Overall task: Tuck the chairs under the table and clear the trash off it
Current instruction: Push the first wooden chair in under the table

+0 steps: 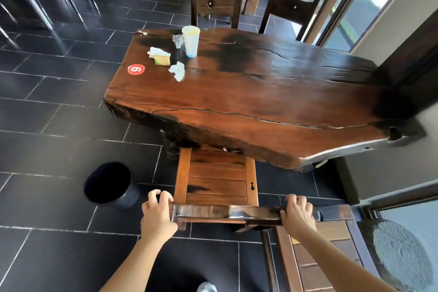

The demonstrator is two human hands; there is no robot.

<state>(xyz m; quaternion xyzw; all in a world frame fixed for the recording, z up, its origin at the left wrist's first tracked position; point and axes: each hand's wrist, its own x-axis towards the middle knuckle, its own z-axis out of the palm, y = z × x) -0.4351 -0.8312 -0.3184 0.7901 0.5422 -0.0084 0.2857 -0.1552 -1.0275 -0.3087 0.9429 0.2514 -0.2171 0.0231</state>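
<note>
Both hands, left (157,214) and right (297,214), gripped the chair (216,179) backrest ends, fingers (166,197) wrapped over its top rail.

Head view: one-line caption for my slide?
Both hands grip brown wooden chair's backrest facing dark slab table.

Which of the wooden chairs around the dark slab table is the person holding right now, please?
The brown slatted wooden chair at the table's near side: the left hand and right hand grip its top rail. The two dark chairs at the far side stand untouched.
</note>
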